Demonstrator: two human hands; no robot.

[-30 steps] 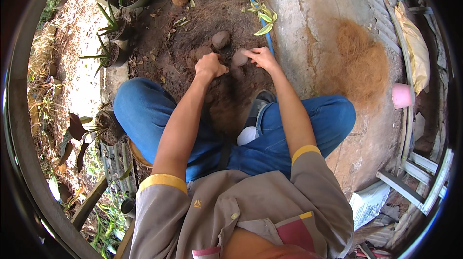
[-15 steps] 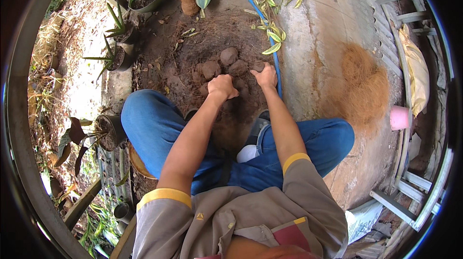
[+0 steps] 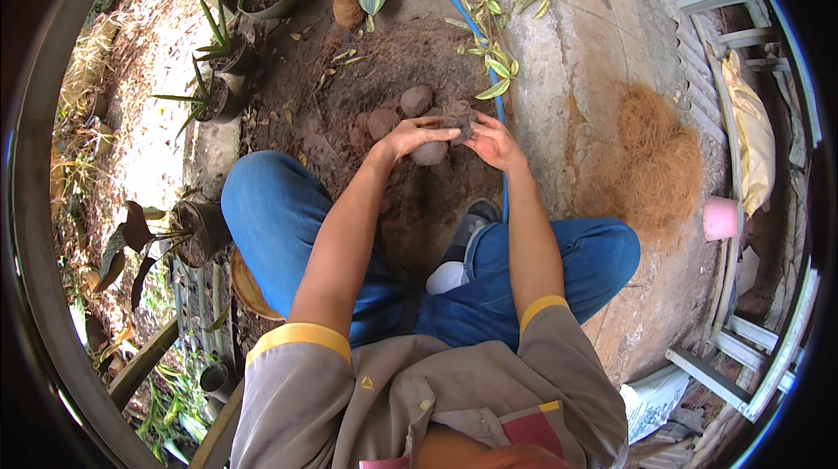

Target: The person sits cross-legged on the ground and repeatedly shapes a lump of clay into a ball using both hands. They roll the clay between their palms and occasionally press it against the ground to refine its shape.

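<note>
I'm watching L hand (image 3: 414, 136) & R hand (image 3: 497, 146) gripping 1 soil lump (image 3: 457, 121) btwn them, over dirt (image 3: 393, 56); printed white sheet (image 3: 653, 401) lying well right of R hand, bodyward, text illegible; concrete (image 3: 567, 111) running just right.

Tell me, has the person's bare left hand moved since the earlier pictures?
Yes: the bare left hand has moved rightward, closer to the long blue hose on the ground.
</note>
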